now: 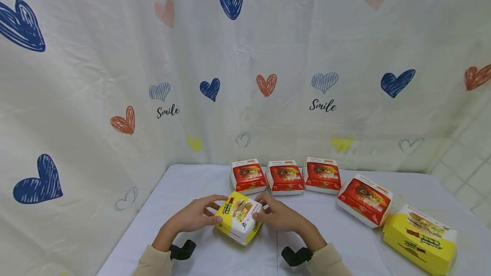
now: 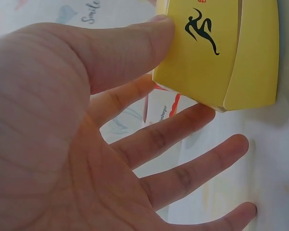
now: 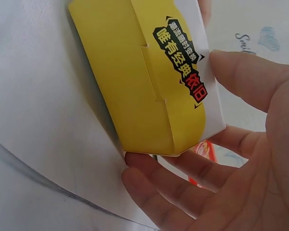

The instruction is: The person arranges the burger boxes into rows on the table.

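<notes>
Between the two hands, a closed yellow and white burger box [image 1: 238,216] sits at an angle low over the white table, with a burger picture on its lid. The left hand [image 1: 194,214] pinches its left side, thumb at the lid's edge and fingertips behind the corner; the other fingers spread below in the left wrist view. On the opposite side the right hand [image 1: 279,214] holds the box, thumb on the white edge and fingers round the far corner. Yellow side walls of the burger box [image 3: 120,82] show in the right wrist view. Whether its base touches the table cannot be told.
Several red and white burger boxes stand behind, among them a left one [image 1: 248,176] and a right one [image 1: 365,199]. A larger yellow box [image 1: 421,237] stands at the right. A heart-printed curtain [image 1: 284,54] hangs behind the table [image 1: 168,186].
</notes>
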The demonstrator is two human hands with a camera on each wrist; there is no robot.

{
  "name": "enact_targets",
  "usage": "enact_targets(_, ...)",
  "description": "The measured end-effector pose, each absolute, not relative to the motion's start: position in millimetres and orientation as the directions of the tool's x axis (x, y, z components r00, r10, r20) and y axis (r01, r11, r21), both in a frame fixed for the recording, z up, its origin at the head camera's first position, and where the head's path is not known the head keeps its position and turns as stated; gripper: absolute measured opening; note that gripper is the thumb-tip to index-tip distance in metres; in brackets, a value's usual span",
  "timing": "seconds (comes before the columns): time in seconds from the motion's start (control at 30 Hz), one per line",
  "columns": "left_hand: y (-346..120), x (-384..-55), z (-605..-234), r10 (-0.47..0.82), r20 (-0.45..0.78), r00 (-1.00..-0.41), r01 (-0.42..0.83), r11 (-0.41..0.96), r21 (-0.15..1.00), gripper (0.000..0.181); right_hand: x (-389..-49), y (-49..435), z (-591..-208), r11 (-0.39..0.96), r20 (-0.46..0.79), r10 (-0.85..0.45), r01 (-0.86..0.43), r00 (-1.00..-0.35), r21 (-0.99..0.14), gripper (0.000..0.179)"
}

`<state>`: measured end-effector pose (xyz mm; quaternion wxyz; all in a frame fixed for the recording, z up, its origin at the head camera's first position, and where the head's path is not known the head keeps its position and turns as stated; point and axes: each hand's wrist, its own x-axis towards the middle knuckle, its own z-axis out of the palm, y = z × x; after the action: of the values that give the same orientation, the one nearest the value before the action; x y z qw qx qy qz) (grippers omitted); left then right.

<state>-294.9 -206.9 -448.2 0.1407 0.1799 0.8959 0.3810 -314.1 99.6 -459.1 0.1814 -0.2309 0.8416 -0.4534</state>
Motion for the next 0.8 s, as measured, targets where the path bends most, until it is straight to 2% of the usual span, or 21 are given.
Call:
enact_targets(0.37, -209.2, -295.7, -449.5, 0.397, -0.066, -0.915, 0.226, 0.643, 0.732, 0.044, -313.8, 101.9, -460.5, 0.494, -0.066, -0.553, -0.264, -0.83, -0.828, 0.026)
enact_targets(0.6, -208.5, -297.5, -450.6, 0.349, -0.061, -0.935, 0.202, 0.666, 0.718, 0.036, -312.2, 102.1, -459.7, 0.492, -0.087, -0.548, -0.236, -0.832, -0.838, 0.021)
enact_targets(0.8, -202.4, -299.5, -456.4, 0.233, -0.084, -0.969, 0.105, 0.694, 0.712, 0.034, -311.7, 101.7, -458.3, 0.486, -0.124, -0.546, -0.193, -0.828, -0.852, 0.026)
